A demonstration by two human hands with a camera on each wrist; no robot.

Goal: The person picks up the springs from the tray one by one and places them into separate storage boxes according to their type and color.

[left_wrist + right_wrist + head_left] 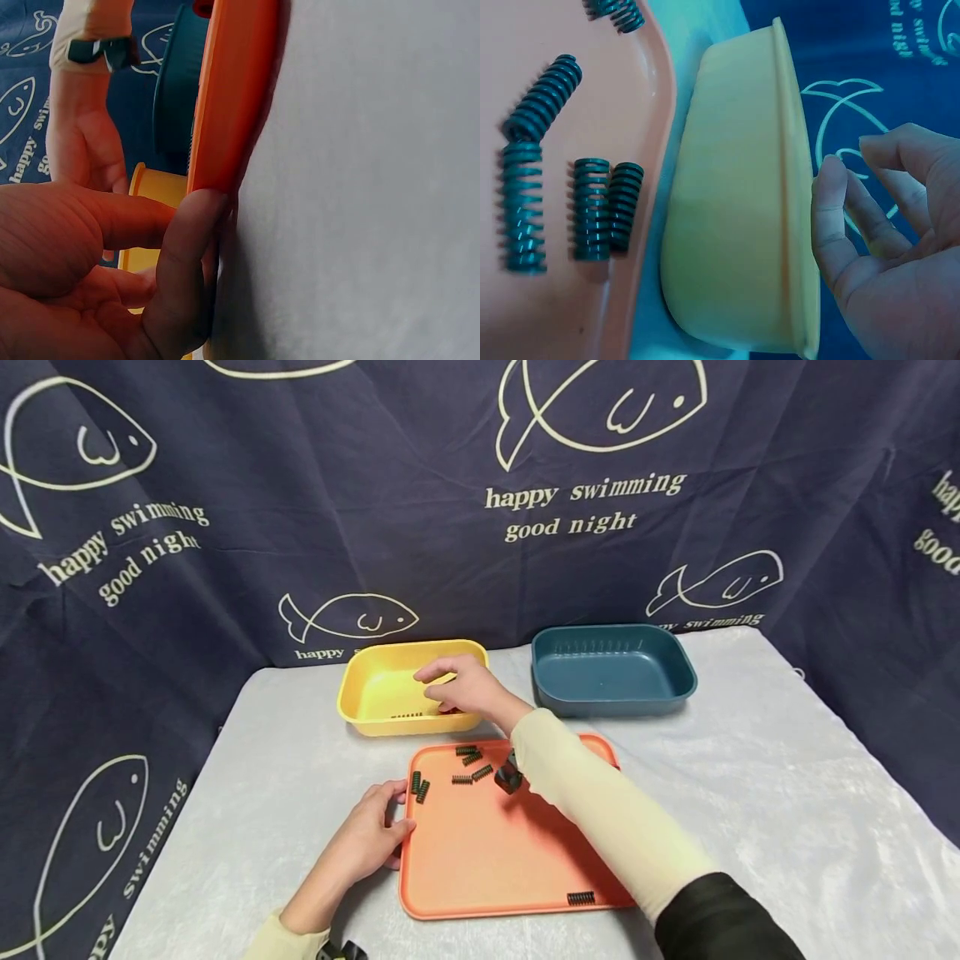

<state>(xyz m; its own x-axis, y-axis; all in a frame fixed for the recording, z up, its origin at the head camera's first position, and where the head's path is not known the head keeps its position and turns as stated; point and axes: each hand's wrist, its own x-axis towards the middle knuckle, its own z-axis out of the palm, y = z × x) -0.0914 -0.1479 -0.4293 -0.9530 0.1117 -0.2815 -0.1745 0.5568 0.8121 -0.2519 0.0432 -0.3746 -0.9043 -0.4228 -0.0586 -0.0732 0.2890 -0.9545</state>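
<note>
My right hand (468,685) hovers over the yellow bin (411,727), its thumb and fingers apart with nothing between them. In the right wrist view the fingertips (831,176) overlap the bin's rim. My left hand (367,835) grips the left edge of an orange tray (480,860), thumb and fingers at its rim. Green coil springs (462,780) lie in a loose group near the tray's far edge. Two more springs (420,787) are near the left hand. A dark spring (581,898) lies near the tray's front right edge. Part of the yellow bin's inside is hidden behind the right hand.
A teal bin (615,702) stands right of the yellow one, behind the tray. The table carries a pale cloth (787,777). Dark blue fabric (435,527) with fish drawings hangs behind and along the sides. The right forearm (615,810) crosses above the tray.
</note>
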